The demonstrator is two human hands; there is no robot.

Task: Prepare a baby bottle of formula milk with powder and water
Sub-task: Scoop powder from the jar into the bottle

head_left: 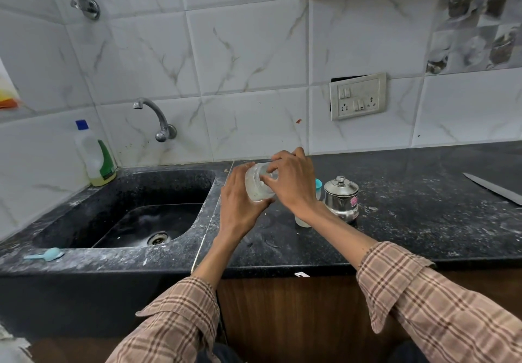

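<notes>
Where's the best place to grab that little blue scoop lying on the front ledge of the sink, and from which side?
Probably by the handle. The blue scoop lies flat on the sink's front rim, with its thin handle pointing left and its bowl to the right. A pinch from above across the handle's narrow width looks easiest and keeps fingers out of the bowl. Both hands are on the bottle now.

The sink (84, 213) lies left of the counter (423, 221), the steel canister (341, 197) on it, right of the bottle (258, 183).
</notes>
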